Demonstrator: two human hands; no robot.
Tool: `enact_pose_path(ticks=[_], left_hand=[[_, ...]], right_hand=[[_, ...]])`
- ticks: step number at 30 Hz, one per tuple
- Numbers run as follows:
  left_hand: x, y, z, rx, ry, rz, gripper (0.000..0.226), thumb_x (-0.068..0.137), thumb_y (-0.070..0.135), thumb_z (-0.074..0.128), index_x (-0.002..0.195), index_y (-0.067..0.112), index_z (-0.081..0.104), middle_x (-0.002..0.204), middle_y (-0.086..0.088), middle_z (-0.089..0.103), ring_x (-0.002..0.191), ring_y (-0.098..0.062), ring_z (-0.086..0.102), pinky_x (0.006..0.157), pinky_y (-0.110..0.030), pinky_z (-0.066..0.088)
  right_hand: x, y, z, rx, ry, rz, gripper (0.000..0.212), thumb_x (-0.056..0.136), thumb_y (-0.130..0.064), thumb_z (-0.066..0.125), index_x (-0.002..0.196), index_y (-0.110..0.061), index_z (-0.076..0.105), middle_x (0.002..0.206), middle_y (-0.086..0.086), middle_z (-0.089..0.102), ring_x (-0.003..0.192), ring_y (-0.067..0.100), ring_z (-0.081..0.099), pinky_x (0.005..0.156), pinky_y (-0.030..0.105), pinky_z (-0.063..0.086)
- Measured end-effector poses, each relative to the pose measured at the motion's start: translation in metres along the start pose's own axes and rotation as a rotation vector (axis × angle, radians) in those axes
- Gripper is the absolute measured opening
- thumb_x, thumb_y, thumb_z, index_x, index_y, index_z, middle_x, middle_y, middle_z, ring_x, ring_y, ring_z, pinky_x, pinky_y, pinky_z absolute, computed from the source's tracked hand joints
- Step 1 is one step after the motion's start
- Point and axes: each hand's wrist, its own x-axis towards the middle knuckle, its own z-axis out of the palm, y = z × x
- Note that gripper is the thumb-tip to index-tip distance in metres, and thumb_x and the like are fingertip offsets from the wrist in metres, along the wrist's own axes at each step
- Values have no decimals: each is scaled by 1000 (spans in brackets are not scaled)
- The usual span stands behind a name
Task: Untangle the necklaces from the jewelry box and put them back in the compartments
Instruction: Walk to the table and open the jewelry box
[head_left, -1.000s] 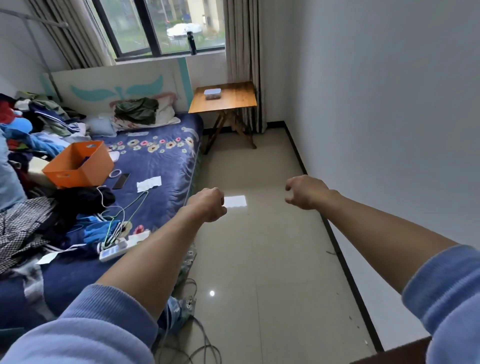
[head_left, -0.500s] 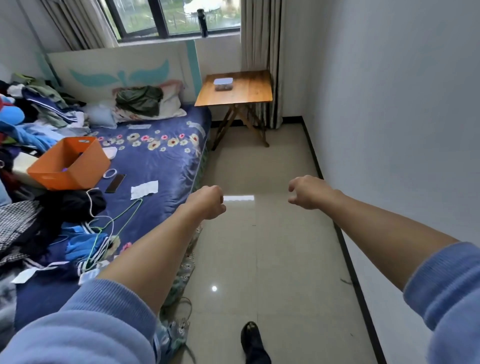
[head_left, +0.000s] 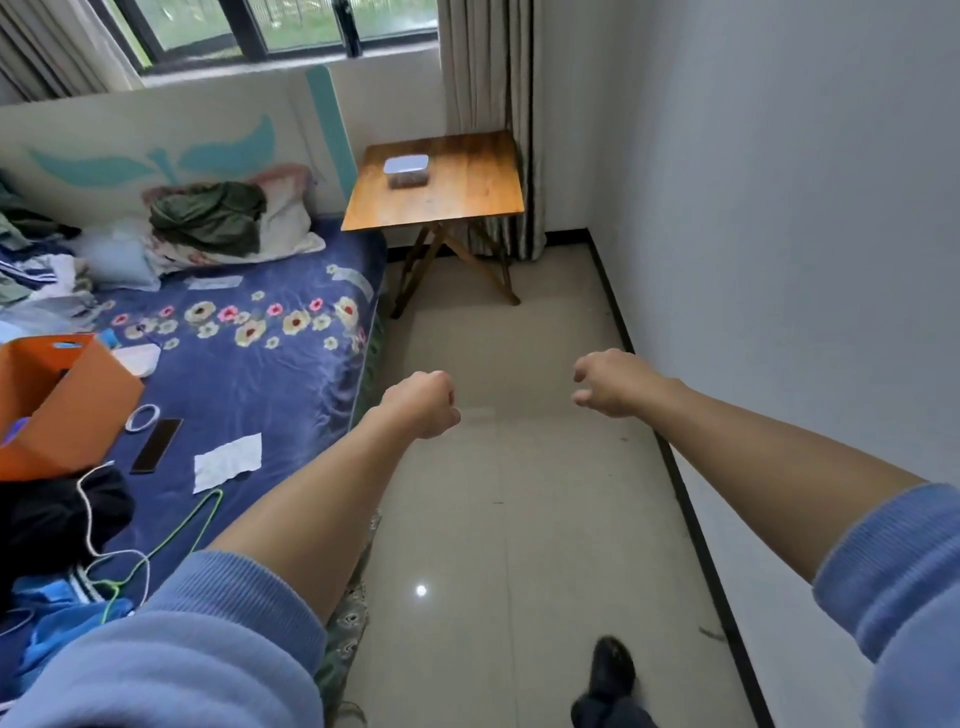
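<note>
While both hands, the left hand fisted and the right hand loosely curled, hold nothing, the box on the far table looks light; grip its sides.

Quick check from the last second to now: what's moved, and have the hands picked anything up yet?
The person has walked forward: the wooden table with the small box on it sits nearer and lower in view, and a foot has stepped in at the bottom. The right hand has loosened slightly from a fist. Unchanged: the left hand is fisted, both hands empty and outstretched; the box is untouched.
</note>
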Motion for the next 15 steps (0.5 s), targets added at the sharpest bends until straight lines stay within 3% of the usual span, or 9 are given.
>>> enact_pose_path(ticks=[4, 15], left_hand=[[81, 12, -12, -17, -10, -27, 9, 82, 24, 56, 86, 19, 63, 99, -8, 66, 88, -30, 62, 76, -33, 52], [248, 1, -72, -111, -19, -151, 18, 89, 30, 60, 100, 16, 64, 103, -8, 65, 92, -28, 63, 85, -39, 56]], right_hand=[[81, 28, -14, 2, -17, -7, 40, 91, -40, 56, 127, -24, 55, 129, 5, 58, 110, 28, 58, 80, 34, 46], [292, 43, -92, -36, -79, -127, 38, 89, -41, 59, 123, -23, 59, 123, 8, 61, 106, 30, 60, 87, 38, 51]])
